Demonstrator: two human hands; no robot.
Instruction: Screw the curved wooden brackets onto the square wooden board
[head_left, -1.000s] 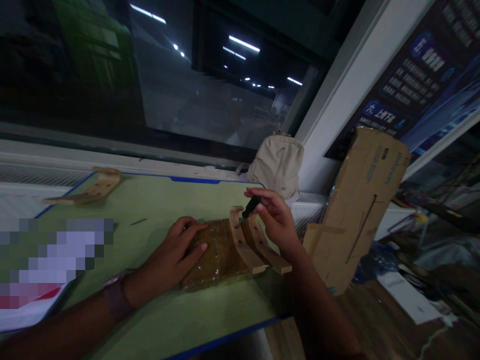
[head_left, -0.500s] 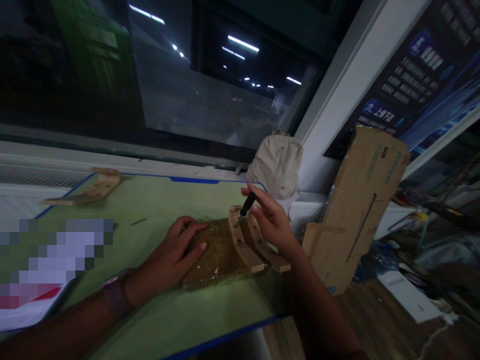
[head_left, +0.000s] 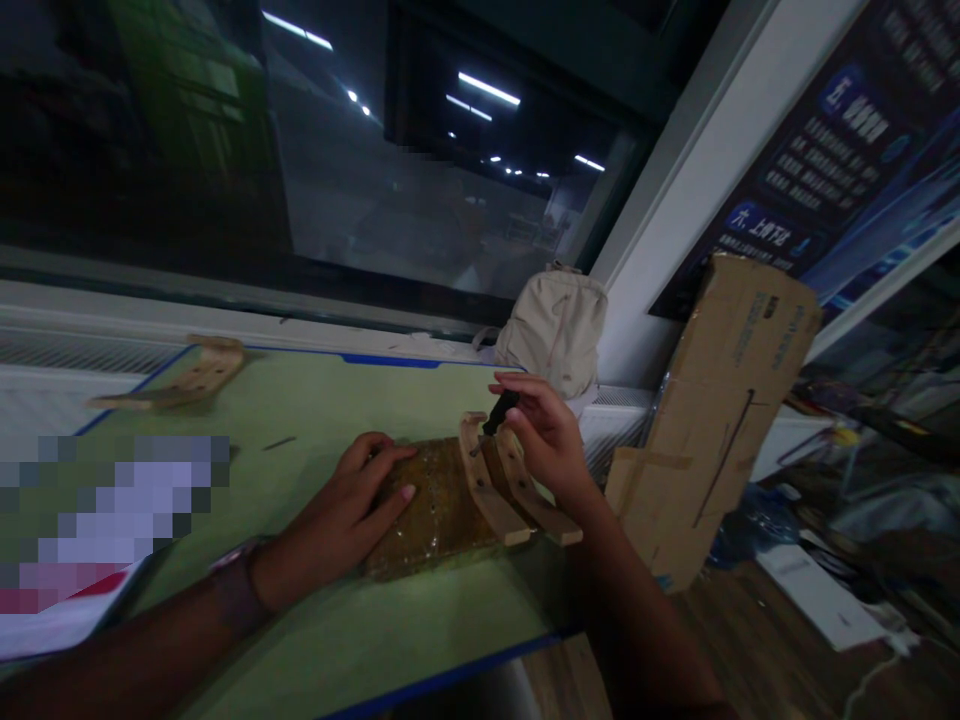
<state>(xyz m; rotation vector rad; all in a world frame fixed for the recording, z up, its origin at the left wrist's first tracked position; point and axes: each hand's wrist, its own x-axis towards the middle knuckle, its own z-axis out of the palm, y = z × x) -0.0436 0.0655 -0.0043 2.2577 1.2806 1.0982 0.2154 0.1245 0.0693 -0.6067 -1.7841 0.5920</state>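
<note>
My right hand (head_left: 549,430) is closed around the black handle of a screwdriver (head_left: 501,410), which slants down and to the left. Its tip meets the upper part of a curved wooden piece (head_left: 489,495) with dark holes. Just to the right stands a second curved wooden piece (head_left: 531,492) of the same shape, partly behind my right hand. Both rest on a brown block wrapped in shiny clear tape (head_left: 439,505). On the block's left side my left hand (head_left: 360,505) lies flat, fingers spread. A third curved wooden piece (head_left: 184,383) sits at the table's far left corner.
The green-topped table (head_left: 322,640) has a blue edge. A thin dark bit (head_left: 280,443) lies on it, left of centre. At the far edge is a beige backpack (head_left: 555,325); a tall cardboard box (head_left: 727,420) leans to the right. A blurred-out item covers the left side.
The screwdriver and my right hand tilt slightly back and forth at the same spot on the wooden piece. My left hand stays in place on the block.
</note>
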